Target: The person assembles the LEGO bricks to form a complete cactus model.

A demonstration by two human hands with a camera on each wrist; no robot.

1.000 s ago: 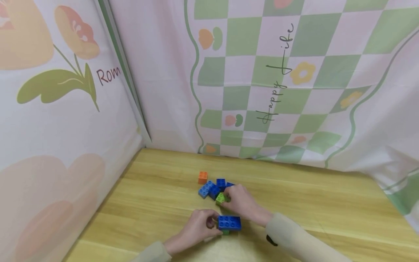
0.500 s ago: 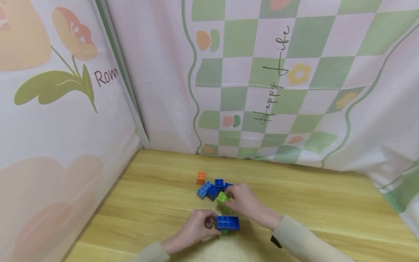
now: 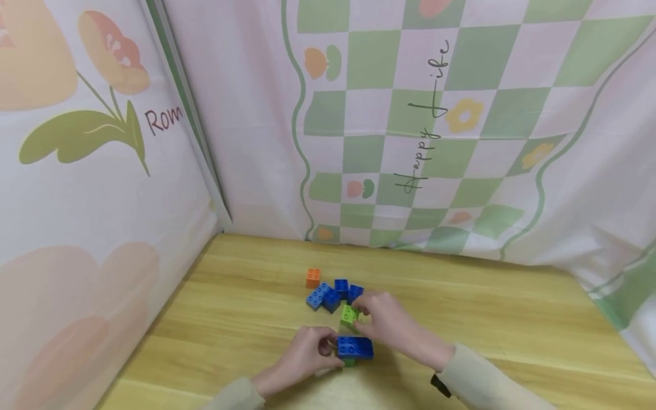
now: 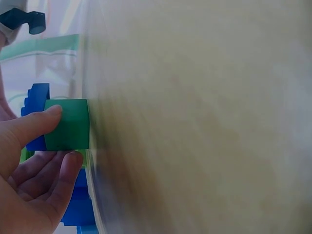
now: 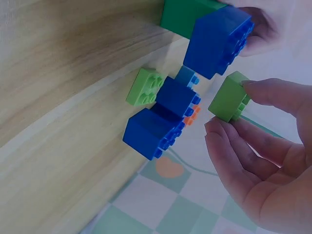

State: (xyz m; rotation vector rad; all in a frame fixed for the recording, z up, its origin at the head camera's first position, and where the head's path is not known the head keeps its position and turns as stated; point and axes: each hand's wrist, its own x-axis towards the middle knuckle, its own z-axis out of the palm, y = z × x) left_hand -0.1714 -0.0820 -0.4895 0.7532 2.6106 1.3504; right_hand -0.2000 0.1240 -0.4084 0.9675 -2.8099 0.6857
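Left hand (image 3: 310, 350) is gripping a dark green block (image 4: 68, 129) on the tabletop (image 3: 246, 307), thumb on one side and fingers against another, while a long dark blue block (image 3: 355, 347) is sitting studs-up on top of it and overhanging to the right. Right hand (image 3: 392, 326) is pinching a lime block (image 5: 226, 100) between thumb and fingers, holding it clear of the tabletop near the long dark blue block, and a second lime block (image 5: 141, 87) is lying on the surface nearby. Farther back, three smaller dark blue blocks (image 3: 331, 301) are clustering with a light blue block (image 3: 315, 298), an orange block (image 3: 313, 278) standing just behind
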